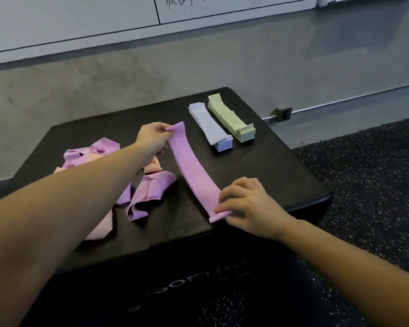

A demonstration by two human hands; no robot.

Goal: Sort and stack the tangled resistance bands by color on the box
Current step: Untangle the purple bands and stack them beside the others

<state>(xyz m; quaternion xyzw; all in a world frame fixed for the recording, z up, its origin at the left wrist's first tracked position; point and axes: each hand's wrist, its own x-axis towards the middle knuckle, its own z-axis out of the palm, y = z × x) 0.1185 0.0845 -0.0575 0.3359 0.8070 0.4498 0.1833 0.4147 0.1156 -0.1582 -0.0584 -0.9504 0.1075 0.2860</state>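
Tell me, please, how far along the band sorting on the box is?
Done: a blue stack and a green stack lie side by side. In hand: the left hand and right hand stretch one purple band flat. Left: the purple and pink tangle.

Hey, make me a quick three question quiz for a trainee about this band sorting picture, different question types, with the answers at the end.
1. True or false: the purple band is held at both ends, by the left hand and the right hand.
2. Multiple choice: which finished stack lies nearest the box's far right edge? A) green stack B) blue stack C) pink stack
3. Fill in: the unsorted tangle lies under the person's ____ forearm.

Key: 1 true; 2 A; 3 left.
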